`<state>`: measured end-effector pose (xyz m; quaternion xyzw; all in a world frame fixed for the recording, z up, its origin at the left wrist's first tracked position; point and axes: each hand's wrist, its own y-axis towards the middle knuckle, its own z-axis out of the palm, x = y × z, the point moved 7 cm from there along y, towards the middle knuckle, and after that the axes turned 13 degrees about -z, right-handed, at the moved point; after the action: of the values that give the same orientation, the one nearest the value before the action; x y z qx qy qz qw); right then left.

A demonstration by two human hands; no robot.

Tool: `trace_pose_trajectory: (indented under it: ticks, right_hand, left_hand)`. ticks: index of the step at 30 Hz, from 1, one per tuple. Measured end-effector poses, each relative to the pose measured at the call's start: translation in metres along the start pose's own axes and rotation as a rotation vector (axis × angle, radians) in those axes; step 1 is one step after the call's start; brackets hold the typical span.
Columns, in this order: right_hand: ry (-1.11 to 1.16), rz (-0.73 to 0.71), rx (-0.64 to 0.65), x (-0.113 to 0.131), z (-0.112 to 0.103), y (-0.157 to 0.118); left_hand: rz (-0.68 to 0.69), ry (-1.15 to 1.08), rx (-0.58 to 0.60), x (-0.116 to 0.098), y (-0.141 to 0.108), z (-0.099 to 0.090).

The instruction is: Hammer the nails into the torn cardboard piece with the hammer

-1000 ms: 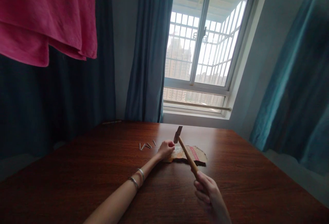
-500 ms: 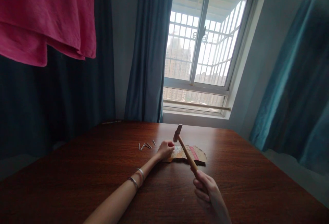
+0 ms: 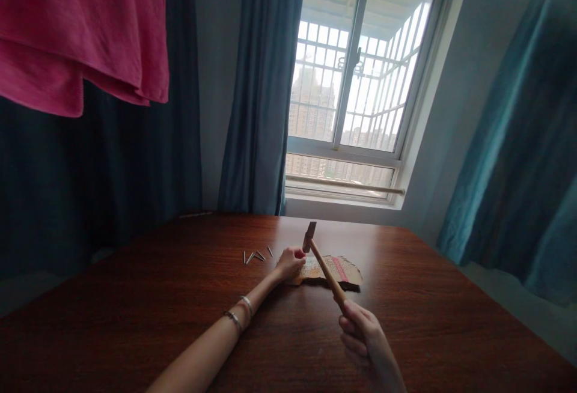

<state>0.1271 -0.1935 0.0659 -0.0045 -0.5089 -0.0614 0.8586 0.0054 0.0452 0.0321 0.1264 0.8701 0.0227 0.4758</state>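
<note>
My right hand (image 3: 363,330) is wrapped round the wooden handle of a hammer (image 3: 328,270). The hammer's head hangs just above the fingertips of my left hand (image 3: 291,262). That hand is closed in a pinch at the left end of a torn piece of cardboard (image 3: 349,270) with a pink band and speckled print. Whatever sits between its fingertips is too small and too covered to name. Left of this hand, several metal nails or screws (image 3: 259,255) lie loose on the brown wooden table (image 3: 270,345).
A window (image 3: 345,140) with outside bars stands beyond the table's far edge. Blue curtains (image 3: 261,92) hang on both sides of it. At the upper left a pink cloth (image 3: 85,32) hangs down.
The hammer's head has dropped slightly and shifted a little left, closer to my left fingertips. My left hand, the cardboard and the loose metal pieces stay where they were.
</note>
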Motion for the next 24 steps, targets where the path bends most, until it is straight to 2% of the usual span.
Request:
trace_pose_trajectory:
  ticks: [24]
  right_hand:
    - [0.013, -0.003, 0.000, -0.0012, -0.0004, 0.0016]
  left_hand:
    - [0.021, 0.013, 0.005, -0.0002, -0.0004, 0.0005]
